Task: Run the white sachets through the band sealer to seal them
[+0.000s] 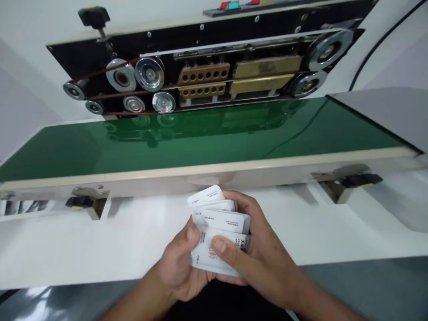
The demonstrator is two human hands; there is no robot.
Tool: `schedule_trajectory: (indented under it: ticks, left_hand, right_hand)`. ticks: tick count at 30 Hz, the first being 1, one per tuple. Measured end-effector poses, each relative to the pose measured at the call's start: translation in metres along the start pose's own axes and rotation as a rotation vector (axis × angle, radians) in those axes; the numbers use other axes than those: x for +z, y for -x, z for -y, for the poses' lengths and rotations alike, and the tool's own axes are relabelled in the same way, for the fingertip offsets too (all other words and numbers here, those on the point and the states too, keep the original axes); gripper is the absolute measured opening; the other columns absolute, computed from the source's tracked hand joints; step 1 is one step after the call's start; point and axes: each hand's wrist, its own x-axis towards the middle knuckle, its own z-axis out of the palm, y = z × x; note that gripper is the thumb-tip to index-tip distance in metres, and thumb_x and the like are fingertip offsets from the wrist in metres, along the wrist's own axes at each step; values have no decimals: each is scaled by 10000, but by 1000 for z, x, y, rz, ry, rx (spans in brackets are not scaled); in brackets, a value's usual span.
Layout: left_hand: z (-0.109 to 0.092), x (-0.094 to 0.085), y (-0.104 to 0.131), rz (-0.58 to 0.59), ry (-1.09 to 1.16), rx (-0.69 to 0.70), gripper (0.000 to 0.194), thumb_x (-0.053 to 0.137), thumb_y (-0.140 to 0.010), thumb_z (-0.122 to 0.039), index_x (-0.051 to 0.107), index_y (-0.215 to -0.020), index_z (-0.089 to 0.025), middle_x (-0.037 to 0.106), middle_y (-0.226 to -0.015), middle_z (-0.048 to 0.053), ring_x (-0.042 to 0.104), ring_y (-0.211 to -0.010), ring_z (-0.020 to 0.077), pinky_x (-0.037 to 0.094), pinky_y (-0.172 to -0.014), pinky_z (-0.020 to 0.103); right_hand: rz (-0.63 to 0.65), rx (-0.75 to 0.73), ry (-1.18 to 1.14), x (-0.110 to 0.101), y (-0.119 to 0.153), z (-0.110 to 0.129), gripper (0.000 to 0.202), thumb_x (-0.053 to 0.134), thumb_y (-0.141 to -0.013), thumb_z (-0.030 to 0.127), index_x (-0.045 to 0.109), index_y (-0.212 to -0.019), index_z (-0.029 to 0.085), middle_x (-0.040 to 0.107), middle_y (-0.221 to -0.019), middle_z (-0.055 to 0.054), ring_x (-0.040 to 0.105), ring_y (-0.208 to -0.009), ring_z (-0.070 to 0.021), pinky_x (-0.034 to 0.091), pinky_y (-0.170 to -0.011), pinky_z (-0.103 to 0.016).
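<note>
Between my two hands is a fanned stack of white cards [219,220] with rounded corners and small black print. The nearest one also carries red characters, partly covered by a thumb. My left hand [179,258] grips the stack along its left edge, thumb on top. My right hand [261,249] wraps round the right side, its thumb pressed on the face of the nearest card. Fingers beneath the stack are mostly hidden. The cards are held in front of the conveyor's near edge, above a white ledge.
A green conveyor belt [207,138] runs across the view. Behind it stands a band-sealing machine with metal pulleys [150,74] and brass blocks [264,73]. Black knobs [361,180] stick out below the belt's front rail. A white ledge [140,240] lies beneath.
</note>
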Motion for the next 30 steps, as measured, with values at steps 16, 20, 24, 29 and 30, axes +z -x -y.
schedule_trajectory:
  ticks: [16,20,24,29,30]
  left_hand:
    - [14,-1,0,-193,95,59,641,612,-922,-290,316,-1490,-268,775,-1144,96,726,-1070,329,583,-908,543]
    - [15,3,-5,-228,95,115,684,630,-867,-143,357,-1486,-249,790,-1056,83,712,-1102,327,560,-952,533]
    - [16,6,-5,-234,77,129,675,611,-878,-91,377,-1489,-255,798,-1051,66,722,-1085,294,544,-989,511]
    - [18,9,-3,-247,24,162,646,589,-913,-105,377,-1498,-280,795,-1086,73,726,-1080,289,543,-991,510]
    - [20,10,-3,-255,17,162,649,602,-911,-116,380,-1497,-284,793,-1090,74,724,-1085,293,544,-989,509]
  right_hand:
    - [-449,-113,19,3,5,-9,334,742,-863,262,543,-1129,299,574,-819,36,581,-656,-117,512,-540,-216]
    - [-505,-92,-113,0,0,-1,249,755,-854,240,567,-1014,270,606,-741,50,569,-589,-87,499,-502,-161]
    - [-517,-89,-139,-4,3,5,264,772,-843,261,567,-1010,273,648,-772,32,615,-630,-99,536,-537,-164]
    - [-513,-120,-135,0,24,-8,489,814,-796,389,523,-1181,306,639,-983,-18,670,-823,-164,617,-665,-252]
    - [-497,-92,-118,2,29,-12,513,811,-795,411,515,-1200,303,639,-991,-27,678,-833,-175,623,-672,-268]
